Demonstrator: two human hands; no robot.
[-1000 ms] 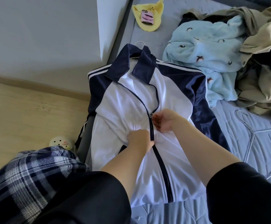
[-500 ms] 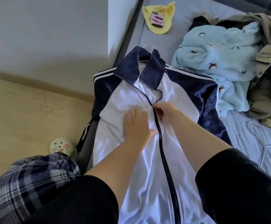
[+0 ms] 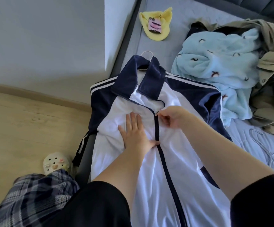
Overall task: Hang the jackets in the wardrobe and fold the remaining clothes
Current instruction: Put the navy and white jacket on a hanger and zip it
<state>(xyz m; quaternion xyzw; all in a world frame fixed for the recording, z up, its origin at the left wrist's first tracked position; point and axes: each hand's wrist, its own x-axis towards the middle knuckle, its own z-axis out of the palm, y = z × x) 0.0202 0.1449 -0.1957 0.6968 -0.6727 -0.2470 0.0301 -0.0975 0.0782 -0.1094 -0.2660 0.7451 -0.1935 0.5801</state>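
Zipping a track jacket [image 3: 173, 154] laid front-up on the bed [image 3: 255, 145], its left sleeve hanging over the edge. The right hand [image 3: 173, 117] pinches the zipper pull [image 3: 157, 112] just below the collar; the left hand [image 3: 136, 133] lies spread and flat on the white front panel, thumb at the zipper tape. Likely risk: the slider snagging loose white fabric if the panel bunches under tension. The jacket is glossy white with navy shoulders, collar and striped sleeves; a white hanger hook [image 3: 146, 54] protrudes at the neck.

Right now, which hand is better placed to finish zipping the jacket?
Right. The right hand already pinches the zipper pull; the left hand lies flat on the white jacket front, steadying it.
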